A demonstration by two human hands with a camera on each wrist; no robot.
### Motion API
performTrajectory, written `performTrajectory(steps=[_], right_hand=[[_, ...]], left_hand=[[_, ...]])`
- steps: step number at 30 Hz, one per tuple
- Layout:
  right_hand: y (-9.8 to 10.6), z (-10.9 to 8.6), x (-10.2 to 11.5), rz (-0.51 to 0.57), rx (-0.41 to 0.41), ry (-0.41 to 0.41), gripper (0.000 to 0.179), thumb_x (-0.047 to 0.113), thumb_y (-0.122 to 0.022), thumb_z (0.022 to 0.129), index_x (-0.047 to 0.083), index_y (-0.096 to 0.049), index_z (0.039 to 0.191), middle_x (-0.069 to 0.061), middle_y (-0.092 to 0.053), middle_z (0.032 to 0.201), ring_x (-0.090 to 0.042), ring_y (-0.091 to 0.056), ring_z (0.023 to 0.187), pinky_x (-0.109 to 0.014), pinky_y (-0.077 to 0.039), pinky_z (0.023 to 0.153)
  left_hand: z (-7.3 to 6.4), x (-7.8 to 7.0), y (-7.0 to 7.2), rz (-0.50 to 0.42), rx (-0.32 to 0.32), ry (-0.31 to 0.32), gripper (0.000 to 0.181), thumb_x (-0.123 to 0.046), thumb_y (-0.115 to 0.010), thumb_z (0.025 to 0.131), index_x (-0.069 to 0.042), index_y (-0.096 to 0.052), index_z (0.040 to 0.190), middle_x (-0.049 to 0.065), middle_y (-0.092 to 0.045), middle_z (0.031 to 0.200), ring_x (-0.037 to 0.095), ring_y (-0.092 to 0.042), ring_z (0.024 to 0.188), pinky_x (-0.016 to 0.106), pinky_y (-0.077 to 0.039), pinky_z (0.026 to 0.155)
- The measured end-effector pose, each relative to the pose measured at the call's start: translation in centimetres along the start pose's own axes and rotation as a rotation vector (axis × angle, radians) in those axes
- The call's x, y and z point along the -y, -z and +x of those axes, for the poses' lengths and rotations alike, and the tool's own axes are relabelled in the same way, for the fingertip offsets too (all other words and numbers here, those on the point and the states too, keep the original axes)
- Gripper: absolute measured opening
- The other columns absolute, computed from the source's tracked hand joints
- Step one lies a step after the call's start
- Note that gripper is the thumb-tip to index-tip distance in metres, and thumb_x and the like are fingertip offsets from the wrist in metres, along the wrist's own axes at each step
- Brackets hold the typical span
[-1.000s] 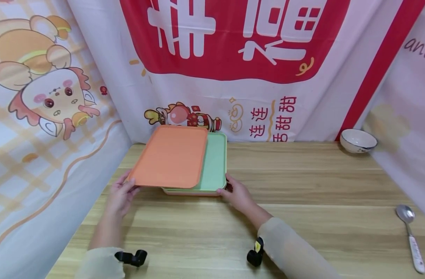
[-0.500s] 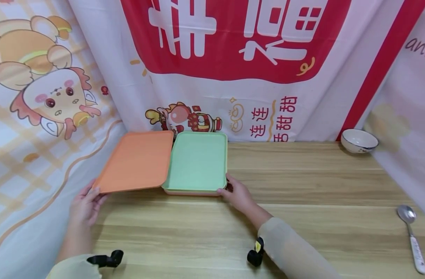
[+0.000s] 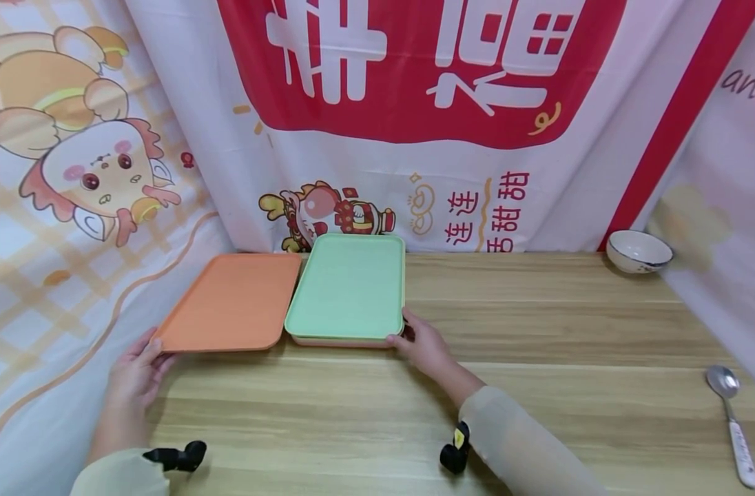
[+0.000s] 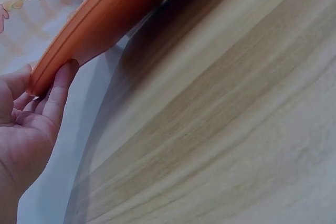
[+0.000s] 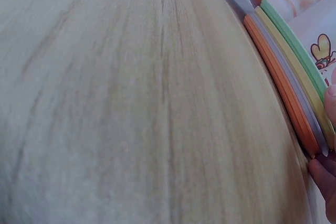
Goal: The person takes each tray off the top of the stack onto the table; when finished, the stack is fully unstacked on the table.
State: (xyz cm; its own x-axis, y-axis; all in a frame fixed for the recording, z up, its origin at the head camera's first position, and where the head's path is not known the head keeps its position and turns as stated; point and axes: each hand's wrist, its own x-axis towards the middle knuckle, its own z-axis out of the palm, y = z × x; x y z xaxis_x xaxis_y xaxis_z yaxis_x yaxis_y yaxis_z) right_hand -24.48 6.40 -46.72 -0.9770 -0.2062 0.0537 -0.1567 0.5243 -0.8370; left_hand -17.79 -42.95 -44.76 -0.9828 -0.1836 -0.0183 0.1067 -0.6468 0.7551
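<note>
Cloth [image 3: 557, 193] hangs behind the green tray [image 3: 349, 286], whose stack [image 5: 286, 80] the right hand [image 3: 423, 348] pinches; left of it, the left hand [image 3: 136, 372] pinches an orange tray [image 3: 231, 300], likely light, stiff, best rim-held.

White bowl [image 3: 638, 262] and spoon [image 3: 735, 430] (well apart).

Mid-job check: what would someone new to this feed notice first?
Probably the big red panel on the cloth behind the table. Next, the orange tray, its near-left corner pinched by the left hand, beside a green-topped stack that the right hand grips at its near-right corner. A white bowl stands apart, far right.
</note>
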Motion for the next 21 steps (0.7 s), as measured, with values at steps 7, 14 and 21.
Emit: performTrajectory(steps=[7,14,21], right_hand=[[-0.2,0.1,-0.1,-0.011,-0.007,-0.007,0.077,0.035,-0.069,0.091,0.004,-0.033,0.152,-0.016,-0.045,0.151,-0.029,-0.045,0.138,-0.044,-0.042,0.116],[0.0,0.0,-0.1,-0.022,-0.001,-0.021,0.078,0.037,-0.069,0.091,0.006,-0.033,0.152,-0.016,-0.045,0.151,-0.029,-0.044,0.138,-0.045,-0.042,0.115],[-0.1,-0.1,0.0,-0.023,-0.004,-0.014,0.077,0.036,-0.069,0.091,0.006,-0.033,0.152,-0.016,-0.045,0.151,-0.029,-0.044,0.139,-0.046,-0.042,0.115]], left_hand=[[0.8,0.5,-0.5,0.207,-0.343,0.088,0.075,-0.014,-0.062,0.095,-0.022,-0.019,0.156,-0.005,-0.067,0.127,0.0,-0.068,0.076,0.016,-0.061,0.066],[1.4,1.4,-0.1,0.685,-0.498,0.154,0.069,-0.029,-0.058,0.097,-0.013,-0.024,0.155,0.012,-0.019,0.162,-0.016,-0.058,0.067,0.003,-0.054,0.068],[1.4,2.1,0.5,0.855,-0.48,0.11,0.065,-0.023,-0.054,0.099,-0.003,-0.023,0.153,0.023,-0.024,0.157,-0.021,-0.052,0.066,0.001,-0.052,0.071]])
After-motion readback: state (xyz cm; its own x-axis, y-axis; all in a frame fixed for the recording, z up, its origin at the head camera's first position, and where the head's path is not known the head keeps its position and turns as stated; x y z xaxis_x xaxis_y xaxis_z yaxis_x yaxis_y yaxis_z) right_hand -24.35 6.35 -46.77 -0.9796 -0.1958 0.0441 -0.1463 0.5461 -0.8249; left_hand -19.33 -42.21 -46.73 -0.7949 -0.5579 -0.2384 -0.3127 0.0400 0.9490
